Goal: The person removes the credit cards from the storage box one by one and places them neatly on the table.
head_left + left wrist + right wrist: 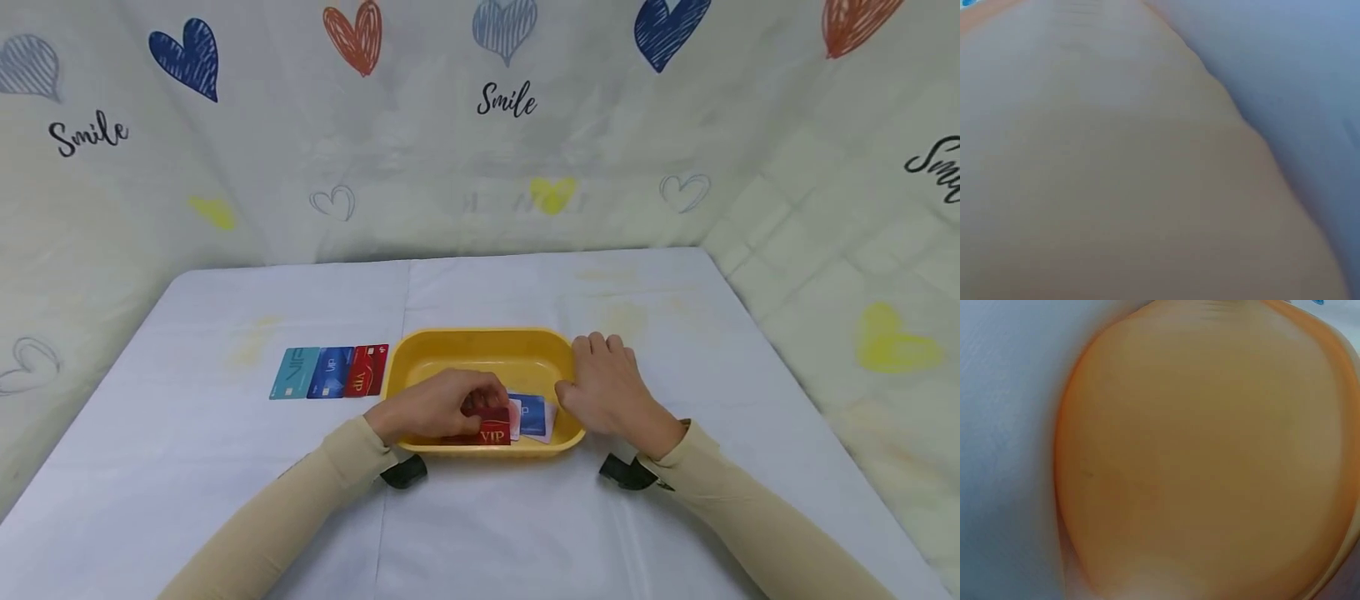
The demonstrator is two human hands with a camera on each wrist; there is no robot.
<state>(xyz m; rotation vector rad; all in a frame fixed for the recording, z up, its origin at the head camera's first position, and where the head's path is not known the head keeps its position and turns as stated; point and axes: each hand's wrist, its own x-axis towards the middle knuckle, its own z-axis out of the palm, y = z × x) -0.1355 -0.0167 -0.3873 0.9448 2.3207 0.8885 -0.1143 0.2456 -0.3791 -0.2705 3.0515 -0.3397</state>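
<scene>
A yellow plastic tray (pixel 483 360) stands on the table in the head view. Inside it, near the front wall, my left hand (pixel 442 406) pinches a red VIP card (pixel 495 427) between thumb and fingers. To the right of that card lie a blue card (pixel 533 414) and pale pinkish cards (pixel 551 421), partly covered. My right hand (pixel 613 390) grips the tray's right rim, with the thumb at the inner side. Both wrist views are filled by blurred close skin, so they show no fingers or cards.
Left of the tray, a teal card (pixel 294 373), a blue VIP card (pixel 330 372) and a red VIP card (pixel 366 372) lie in a row, the red one close to the tray's edge. A white cloth (pixel 495 533) covers the table. Behind it hangs a heart-printed sheet (pixel 427 125).
</scene>
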